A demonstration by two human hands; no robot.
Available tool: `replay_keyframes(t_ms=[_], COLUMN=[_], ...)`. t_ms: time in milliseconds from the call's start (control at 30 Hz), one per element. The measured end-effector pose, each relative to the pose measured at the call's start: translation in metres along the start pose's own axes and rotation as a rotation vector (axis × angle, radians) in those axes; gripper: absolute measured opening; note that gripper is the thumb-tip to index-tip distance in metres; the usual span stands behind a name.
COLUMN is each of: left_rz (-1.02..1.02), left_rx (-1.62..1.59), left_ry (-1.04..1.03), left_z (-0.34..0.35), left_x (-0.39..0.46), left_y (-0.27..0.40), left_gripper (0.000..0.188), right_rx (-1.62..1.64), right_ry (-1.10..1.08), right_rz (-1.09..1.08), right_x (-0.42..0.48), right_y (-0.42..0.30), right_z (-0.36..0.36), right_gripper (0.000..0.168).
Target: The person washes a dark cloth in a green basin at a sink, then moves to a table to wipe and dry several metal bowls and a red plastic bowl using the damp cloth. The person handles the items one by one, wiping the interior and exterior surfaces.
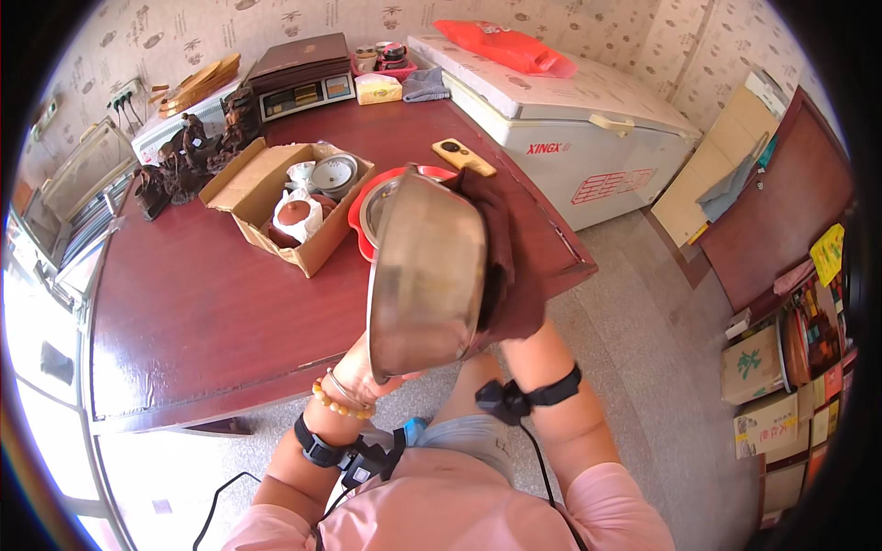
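My left hand (375, 372) grips the lower rim of a stainless steel basin (431, 268), which is tipped up on its side above the table's near edge. Its outer wall faces me and looks slightly blurred. A dark maroon cloth (517, 289) hangs against the basin's right side. Most of my right hand (522, 341) is hidden behind that cloth, holding it to the metal. Just beyond the basin, a red scalloped tray (357, 215) with a round metal dish (375, 210) on it is partly covered from sight.
A cardboard box (320, 256) with teapots and lidded ware stands on the red-brown table (227, 310). Behind the basin lies a phone (465, 157). Dark carved figures (182, 169) line the far left. A chest freezer (586, 165) adjoins the table's right side.
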State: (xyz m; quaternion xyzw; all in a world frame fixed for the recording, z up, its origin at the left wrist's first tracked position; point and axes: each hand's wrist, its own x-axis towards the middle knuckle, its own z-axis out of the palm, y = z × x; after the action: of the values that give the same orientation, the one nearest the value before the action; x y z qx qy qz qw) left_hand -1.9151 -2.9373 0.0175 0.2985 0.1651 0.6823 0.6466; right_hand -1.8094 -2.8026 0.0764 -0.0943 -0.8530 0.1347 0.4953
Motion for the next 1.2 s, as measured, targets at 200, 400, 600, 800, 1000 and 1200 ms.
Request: replay_keyframes(t_ms=[200,400,600,800,1000,1200], left_rz=[-0.041,0.274,0.264,0.241,0.177,0.148], left_rx=[-0.075,0.564,0.439,0.364,0.356,0.213], left_ry=[0.304,0.585,0.470,0.274,0.207,0.160], left_z=[-0.008,-0.043,-0.019,0.001,0.008,0.011], left_x=[0.013,0.025,0.008,-0.002,-0.003,0.000], left_y=[0.008,0.013,0.024,0.023,0.031,0.028], left_gripper=[0.029,0.032,0.057,0.081,0.084,0.084], right_rx=[-0.077,0.074,-0.569,-0.921,-0.844,-0.528], right_ry=[0.158,0.050,-0.186,-0.274,-0.177,-0.519], right_rz=[0.148,0.482,0.365,0.427,0.110,-0.082], right_x=[-0.031,0.001,0.008,0.003,0.002,-0.005], right_y=[-0.048,-0.063,-0.034,-0.013,-0.011,-0.022], right_z=[0.027,0.020,0.005,0.020,0.032,0.052], right_gripper=[0.059,0.074,0.056,0.024,0.023,0.039])
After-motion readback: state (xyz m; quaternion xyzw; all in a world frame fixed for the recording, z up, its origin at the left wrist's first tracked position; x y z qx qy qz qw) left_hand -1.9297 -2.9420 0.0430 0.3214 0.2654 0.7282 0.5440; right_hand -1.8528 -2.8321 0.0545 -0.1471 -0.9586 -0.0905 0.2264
